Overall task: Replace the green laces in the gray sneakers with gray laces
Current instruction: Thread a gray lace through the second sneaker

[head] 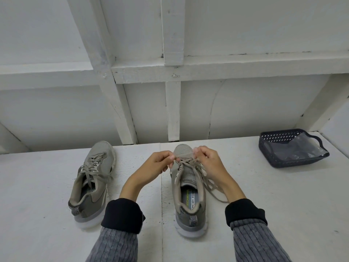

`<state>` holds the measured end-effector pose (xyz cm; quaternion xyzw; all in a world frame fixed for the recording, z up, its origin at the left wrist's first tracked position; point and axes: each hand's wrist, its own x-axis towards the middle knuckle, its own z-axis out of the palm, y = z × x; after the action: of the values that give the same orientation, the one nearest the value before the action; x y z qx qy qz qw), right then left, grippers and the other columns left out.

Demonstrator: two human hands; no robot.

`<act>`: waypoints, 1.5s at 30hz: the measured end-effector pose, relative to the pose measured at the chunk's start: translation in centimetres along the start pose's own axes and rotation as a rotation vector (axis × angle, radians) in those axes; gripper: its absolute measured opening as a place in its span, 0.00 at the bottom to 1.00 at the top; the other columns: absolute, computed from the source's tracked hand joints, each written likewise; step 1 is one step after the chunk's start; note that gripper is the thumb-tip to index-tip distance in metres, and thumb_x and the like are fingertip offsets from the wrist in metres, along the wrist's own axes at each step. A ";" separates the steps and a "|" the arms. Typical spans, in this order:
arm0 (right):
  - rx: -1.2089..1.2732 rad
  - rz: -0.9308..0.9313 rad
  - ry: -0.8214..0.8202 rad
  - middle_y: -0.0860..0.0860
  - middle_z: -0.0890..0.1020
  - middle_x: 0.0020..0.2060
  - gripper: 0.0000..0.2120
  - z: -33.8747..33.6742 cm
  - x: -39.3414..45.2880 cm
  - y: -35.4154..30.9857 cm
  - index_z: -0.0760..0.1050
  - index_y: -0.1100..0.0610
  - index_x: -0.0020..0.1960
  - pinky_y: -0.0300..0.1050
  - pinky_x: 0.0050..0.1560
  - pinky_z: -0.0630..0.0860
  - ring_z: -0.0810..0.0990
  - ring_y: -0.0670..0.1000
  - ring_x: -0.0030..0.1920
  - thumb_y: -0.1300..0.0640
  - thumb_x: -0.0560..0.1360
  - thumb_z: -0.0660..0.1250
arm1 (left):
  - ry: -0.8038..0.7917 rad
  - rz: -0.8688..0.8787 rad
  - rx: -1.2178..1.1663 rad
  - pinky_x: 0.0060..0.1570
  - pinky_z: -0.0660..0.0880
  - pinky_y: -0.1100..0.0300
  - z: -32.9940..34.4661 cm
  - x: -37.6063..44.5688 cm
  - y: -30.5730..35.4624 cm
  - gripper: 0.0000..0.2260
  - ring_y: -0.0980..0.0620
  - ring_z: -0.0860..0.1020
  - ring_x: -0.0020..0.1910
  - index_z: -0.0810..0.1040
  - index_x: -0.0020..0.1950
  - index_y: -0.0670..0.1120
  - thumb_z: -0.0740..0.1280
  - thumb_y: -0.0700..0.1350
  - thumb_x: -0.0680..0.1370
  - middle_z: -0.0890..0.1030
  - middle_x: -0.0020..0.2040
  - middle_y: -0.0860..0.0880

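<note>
Right gray sneaker point(188, 190) standing on the white surface point(264, 195), its long axis running straight away from the person, heel nearest and toe toward the wall. Both hands meet over the lowest eyelets near the toe: the left hand point(156, 162) pinches the gray lace point(186, 161) from the shoe's left side, the right hand point(206, 160) pinches it from the right, fingers of each curled onto the lace. The loose lace ends trail off the shoe's right side onto the surface, under the right forearm. The left gray sneaker point(92, 182) lies well apart to the left, already laced in gray, toe angled slightly rightward. Judged stage: lacing of the second shoe just begun, so work should proceed heelward, toward the person. A dark mesh basket point(273, 148) holding a clear pouch point(300, 150) sits far right.
</note>
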<state>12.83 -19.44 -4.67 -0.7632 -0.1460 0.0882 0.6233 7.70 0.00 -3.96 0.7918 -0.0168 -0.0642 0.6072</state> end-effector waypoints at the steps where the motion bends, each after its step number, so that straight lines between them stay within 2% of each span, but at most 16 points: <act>1: 0.000 0.005 0.069 0.48 0.71 0.35 0.16 -0.5 -0.1 0.1 0.71 0.56 0.36 0.36 0.40 0.68 0.70 0.40 0.34 0.53 0.82 0.59 | 0.002 -0.002 0.016 0.31 0.63 0.70 -0.2 0.0 -0.4 0.11 0.60 0.68 0.31 0.81 0.53 0.46 0.59 0.43 0.84 0.75 0.33 0.56; 6: -0.065 0.029 0.239 0.46 0.68 0.32 0.16 -1.9 -0.1 1.3 0.70 0.55 0.37 0.38 0.37 0.64 0.65 0.45 0.34 0.52 0.82 0.58 | 0.135 -0.034 0.007 0.32 0.66 0.67 -0.2 -0.2 -0.9 0.09 0.60 0.76 0.34 0.80 0.51 0.48 0.60 0.42 0.83 0.85 0.42 0.53; 11: -0.159 0.044 0.382 0.52 0.74 0.42 0.14 -2.0 -0.3 2.2 0.74 0.58 0.40 0.27 0.37 0.66 0.70 0.45 0.37 0.54 0.82 0.59 | 0.401 -0.044 0.013 0.32 0.70 0.72 0.7 -0.1 -1.3 0.06 0.65 0.78 0.33 0.79 0.44 0.43 0.69 0.44 0.79 0.86 0.39 0.51; 14: -0.207 0.055 0.444 0.53 0.74 0.44 0.13 -2.2 -0.3 2.8 0.75 0.58 0.41 0.28 0.38 0.66 0.72 0.48 0.40 0.54 0.82 0.59 | 0.316 -0.080 0.002 0.36 0.72 0.68 0.6 -0.2 -1.9 0.05 0.62 0.79 0.37 0.80 0.47 0.44 0.65 0.42 0.81 0.86 0.41 0.52; 16: -0.303 0.066 0.450 0.52 0.74 0.46 0.12 -2.1 -0.2 3.0 0.75 0.57 0.43 0.37 0.43 0.66 0.73 0.51 0.47 0.54 0.81 0.60 | 0.284 -0.081 0.002 0.38 0.73 0.68 0.7 -0.3 -2.0 0.06 0.62 0.79 0.38 0.81 0.47 0.46 0.65 0.41 0.81 0.86 0.42 0.53; 18: -0.407 0.045 0.434 0.51 0.73 0.50 0.05 -1.8 -0.2 2.7 0.76 0.55 0.48 0.40 0.48 0.65 0.70 0.50 0.53 0.56 0.80 0.62 | 0.352 -0.067 0.045 0.37 0.73 0.69 1.0 -0.3 -1.8 0.05 0.63 0.79 0.37 0.82 0.45 0.48 0.69 0.43 0.79 0.85 0.39 0.54; 20: -0.397 -0.033 0.347 0.48 0.75 0.52 0.07 -1.1 -0.3 1.8 0.75 0.54 0.56 0.38 0.49 0.67 0.72 0.45 0.50 0.58 0.79 0.64 | 0.441 -0.049 0.056 0.35 0.73 0.71 1.5 -0.2 -1.5 0.04 0.64 0.78 0.35 0.83 0.41 0.49 0.72 0.44 0.76 0.84 0.36 0.54; 23: -0.207 -0.045 0.026 0.45 0.80 0.53 0.12 0.3 -0.3 0.0 0.74 0.52 0.62 0.30 0.44 0.70 0.76 0.35 0.42 0.58 0.80 0.64 | 0.449 -0.019 0.014 0.33 0.72 0.71 2.1 0.0 -1.0 0.04 0.64 0.78 0.33 0.83 0.40 0.50 0.74 0.45 0.74 0.83 0.34 0.55; 25: -0.160 -0.016 -0.118 0.46 0.82 0.52 0.11 0.8 -0.2 -0.3 0.75 0.51 0.61 0.32 0.47 0.73 0.79 0.37 0.47 0.57 0.79 0.64 | 0.426 -0.002 -0.003 0.34 0.73 0.71 2.5 0.0 -0.7 0.04 0.64 0.78 0.33 0.83 0.40 0.50 0.74 0.45 0.74 0.84 0.35 0.56; 27: -0.176 -0.012 -0.143 0.47 0.84 0.47 0.07 0.8 -0.1 -0.3 0.80 0.52 0.55 0.37 0.48 0.75 0.80 0.41 0.46 0.57 0.78 0.67 | 0.417 0.011 -0.012 0.35 0.74 0.69 2.7 0.0 -0.6 0.04 0.63 0.78 0.33 0.83 0.40 0.51 0.74 0.45 0.74 0.85 0.36 0.54; 31: -0.195 -0.012 -0.036 0.45 0.82 0.35 0.04 0.1 0.0 -0.1 0.84 0.52 0.44 0.34 0.39 0.72 0.77 0.41 0.37 0.56 0.75 0.70 | 0.377 -0.016 -0.004 0.36 0.74 0.69 3.1 -0.1 -1.1 0.02 0.58 0.80 0.40 0.83 0.45 0.53 0.72 0.49 0.76 0.85 0.41 0.53; 35: -0.215 0.038 0.120 0.46 0.81 0.35 0.03 0.1 0.2 0.5 0.84 0.55 0.45 0.27 0.35 0.69 0.76 0.39 0.35 0.57 0.74 0.72 | 0.264 -0.149 0.137 0.40 0.71 0.69 3.9 -0.4 -1.7 0.13 0.57 0.80 0.45 0.81 0.54 0.52 0.74 0.55 0.73 0.81 0.51 0.56; 38: -0.220 0.092 0.159 0.46 0.81 0.33 0.02 0.8 0.0 0.9 0.84 0.56 0.44 0.26 0.34 0.69 0.76 0.40 0.34 0.58 0.73 0.72 | 0.252 -0.177 0.174 0.46 0.74 0.66 4.1 -0.4 -1.9 0.09 0.58 0.79 0.47 0.80 0.56 0.53 0.70 0.51 0.77 0.80 0.52 0.56; 40: -0.213 0.138 0.170 0.49 0.82 0.35 0.03 1.5 -0.1 1.4 0.84 0.57 0.44 0.31 0.39 0.74 0.79 0.44 0.37 0.59 0.73 0.72 | 0.259 -0.186 0.142 0.50 0.76 0.61 3.7 -0.3 -2.2 0.07 0.58 0.79 0.48 0.81 0.56 0.53 0.66 0.49 0.79 0.80 0.50 0.56; 42: -0.219 0.180 0.175 0.49 0.83 0.37 0.03 2.0 -0.2 1.9 0.84 0.55 0.44 0.39 0.45 0.77 0.81 0.47 0.42 0.57 0.73 0.72 | 0.254 -0.224 0.078 0.51 0.78 0.57 3.4 -0.4 -2.6 0.08 0.55 0.79 0.48 0.81 0.56 0.51 0.63 0.45 0.81 0.81 0.49 0.53; 45: -0.250 0.200 0.151 0.44 0.82 0.36 0.03 2.6 0.0 2.1 0.84 0.52 0.42 0.38 0.44 0.74 0.80 0.46 0.42 0.56 0.73 0.72 | 0.253 -0.287 -0.065 0.47 0.79 0.54 3.1 -0.4 -3.1 0.11 0.52 0.80 0.44 0.82 0.51 0.49 0.60 0.39 0.81 0.83 0.46 0.48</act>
<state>12.30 -17.45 -7.27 -0.8498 -0.0318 0.0734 0.5210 6.79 -2.08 -7.72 0.7676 0.1748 -0.0506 0.6145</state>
